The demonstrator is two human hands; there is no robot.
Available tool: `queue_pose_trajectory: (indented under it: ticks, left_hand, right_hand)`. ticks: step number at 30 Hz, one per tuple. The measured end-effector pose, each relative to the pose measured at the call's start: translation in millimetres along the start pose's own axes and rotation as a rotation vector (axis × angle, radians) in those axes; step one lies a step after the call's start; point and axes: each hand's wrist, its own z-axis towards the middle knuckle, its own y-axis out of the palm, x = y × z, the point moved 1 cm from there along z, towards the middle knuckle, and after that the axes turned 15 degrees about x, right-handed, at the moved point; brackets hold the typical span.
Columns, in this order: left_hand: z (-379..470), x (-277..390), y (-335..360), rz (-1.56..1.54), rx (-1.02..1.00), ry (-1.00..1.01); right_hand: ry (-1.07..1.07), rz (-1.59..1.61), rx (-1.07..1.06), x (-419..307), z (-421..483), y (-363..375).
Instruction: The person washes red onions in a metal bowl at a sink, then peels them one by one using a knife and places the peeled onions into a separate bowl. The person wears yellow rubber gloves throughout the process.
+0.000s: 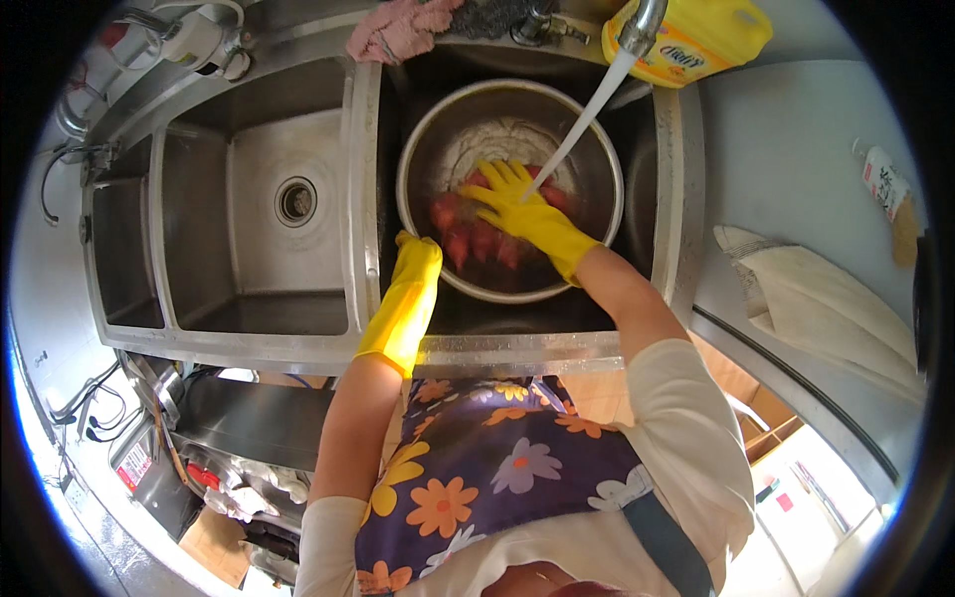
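Note:
A round metal basin (613, 216) stands in the right-hand sink bowl, with water and several red pieces of produce (457, 242) in it. Some of them look pointed; their exact kind is unclear. My right hand (515, 201), in a yellow rubber glove, lies over the produce with fingers spread. Water from the faucet (643, 28) pours down in a stream (589, 112) that reaches this hand. At the basin's left rim, my left hand (418, 257), gloved in yellow too, is curled against the edge and appears to grip it.
A stainless sink compartment with a drain (296, 201) lies to the left. Behind the basin are a pink cloth (403, 30) and a yellow jug (694, 45). On the right counter lie a plastic bottle (888, 186) and a cream cloth (813, 291). The sink's front edge (515, 349) runs before me.

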Motion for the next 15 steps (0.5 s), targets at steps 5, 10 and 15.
queue_pose_trajectory:
  ticks: [5, 10, 15]
  left_hand:
    - [1.8, 2.1, -8.3, 0.074, 0.161, 0.114]
    - [2.3, 0.3, -2.8, 0.271, 0.255, 0.215]
    - [0.3, 0.5, -5.4, 0.255, 0.260, 0.232]
  right_hand:
    - [0.479, -0.079, 0.063, 21.7, -18.0, -33.8]
    - [0.236, -0.026, 0.136, -27.7, 22.3, 39.5]
    - [0.356, -0.089, -0.036, -0.9, 15.3, -3.8]
